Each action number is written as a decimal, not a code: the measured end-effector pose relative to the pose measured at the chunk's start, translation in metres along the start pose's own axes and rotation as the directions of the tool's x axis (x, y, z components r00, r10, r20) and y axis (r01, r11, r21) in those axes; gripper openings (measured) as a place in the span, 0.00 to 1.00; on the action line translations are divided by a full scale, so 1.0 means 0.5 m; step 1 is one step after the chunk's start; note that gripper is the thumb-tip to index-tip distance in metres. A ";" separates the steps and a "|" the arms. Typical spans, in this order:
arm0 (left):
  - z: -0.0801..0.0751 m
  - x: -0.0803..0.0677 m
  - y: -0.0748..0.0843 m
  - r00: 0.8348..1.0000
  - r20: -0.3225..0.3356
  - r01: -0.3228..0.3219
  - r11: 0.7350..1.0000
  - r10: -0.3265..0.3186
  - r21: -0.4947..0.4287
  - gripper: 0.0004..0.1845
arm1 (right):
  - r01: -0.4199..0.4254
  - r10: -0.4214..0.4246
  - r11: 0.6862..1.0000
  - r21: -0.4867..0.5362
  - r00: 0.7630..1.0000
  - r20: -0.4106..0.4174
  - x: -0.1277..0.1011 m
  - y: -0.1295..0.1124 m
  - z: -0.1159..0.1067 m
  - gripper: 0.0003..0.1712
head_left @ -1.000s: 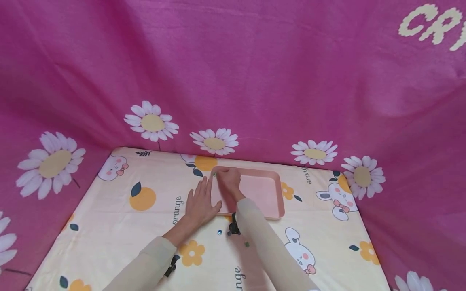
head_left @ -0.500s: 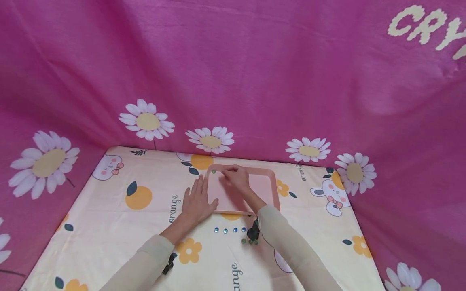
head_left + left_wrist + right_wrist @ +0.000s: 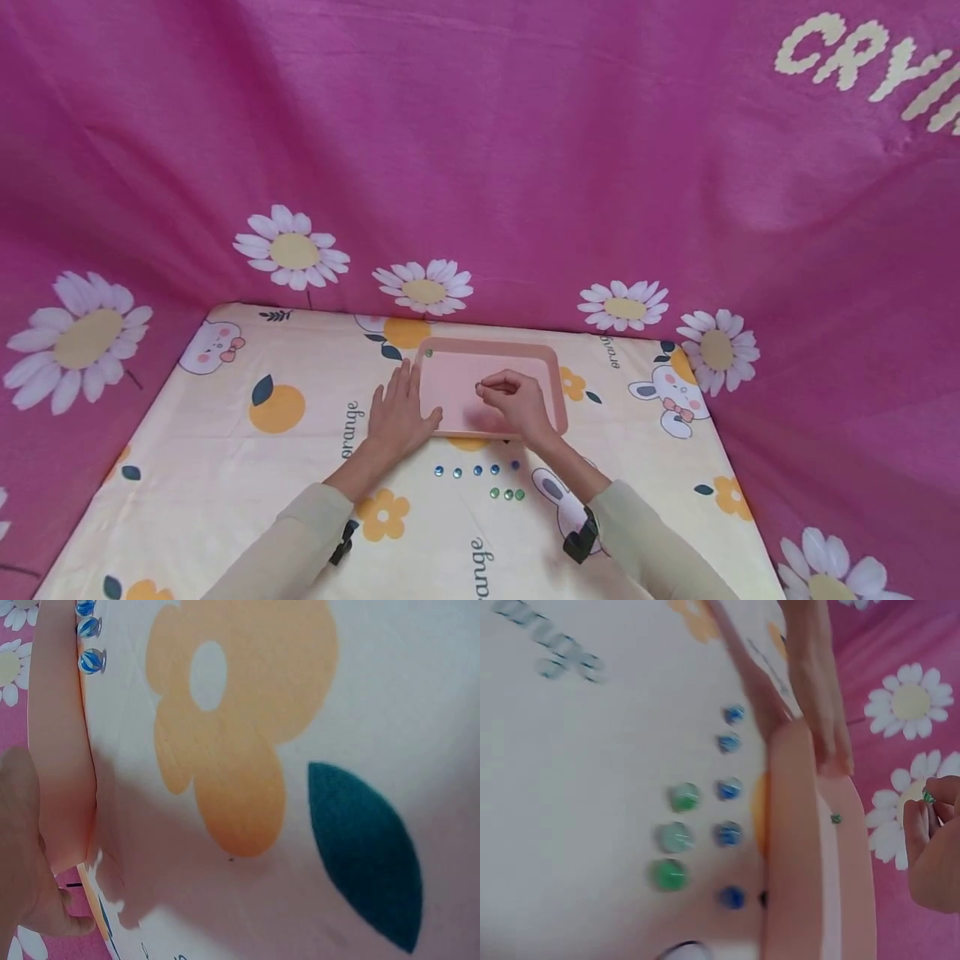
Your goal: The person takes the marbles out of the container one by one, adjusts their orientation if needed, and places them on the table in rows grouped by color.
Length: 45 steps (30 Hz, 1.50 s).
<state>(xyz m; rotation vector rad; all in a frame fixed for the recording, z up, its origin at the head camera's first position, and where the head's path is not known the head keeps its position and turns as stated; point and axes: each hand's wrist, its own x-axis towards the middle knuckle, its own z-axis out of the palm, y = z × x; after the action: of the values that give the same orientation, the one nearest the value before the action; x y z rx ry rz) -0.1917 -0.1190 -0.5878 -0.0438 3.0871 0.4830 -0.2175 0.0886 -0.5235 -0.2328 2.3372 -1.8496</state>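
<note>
A pink tray lies on the patterned cloth. My left hand rests along its left edge with fingers straight and thumb spread toward the near rim. Over the tray's middle, my right hand pinches a green marble between thumb and fingertips. Another green marble sits in the tray's far left corner. In front of the tray is a row of several blue marbles, with three green marbles just nearer. The left wrist view shows some blue marbles beside the tray wall.
The cloth carries printed oranges, flowers and rabbits. A magenta curtain with daisies hangs behind and along both sides of the table. Black wrist straps sit at the sleeves.
My right hand has moved from the tray's far left corner rightward and nearer, leaving a green marble there. The rows of marbles have come into full view. My left hand stays at the tray's edge.
</note>
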 end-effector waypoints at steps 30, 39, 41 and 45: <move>-0.003 0.004 -0.004 1.000 0.018 -0.007 1.000 0.007 -0.007 0.51 | 0.190 -0.120 0.905 -0.380 0.973 0.199 -0.195 0.126 -0.011 0.06; 0.001 0.006 -0.005 1.000 0.014 -0.002 1.000 0.002 -0.005 0.51 | 0.256 -0.169 0.842 -0.475 0.961 0.220 -0.198 0.143 -0.006 0.08; 0.001 0.006 -0.005 1.000 0.014 -0.003 1.000 0.003 -0.005 0.51 | 0.262 -0.167 0.828 -0.495 0.959 0.228 -0.198 0.143 -0.006 0.08; 0.002 0.005 -0.005 1.000 0.010 -0.006 1.000 0.006 -0.007 0.51 | 0.267 -0.157 0.811 -0.520 0.957 0.245 -0.198 0.145 -0.007 0.09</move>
<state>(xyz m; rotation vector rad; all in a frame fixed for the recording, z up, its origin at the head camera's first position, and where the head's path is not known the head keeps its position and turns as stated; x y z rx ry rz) -0.1942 -0.1210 -0.5893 -0.0325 3.0770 0.4933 -0.1234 0.1296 -0.5908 -0.7331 2.7280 -1.0999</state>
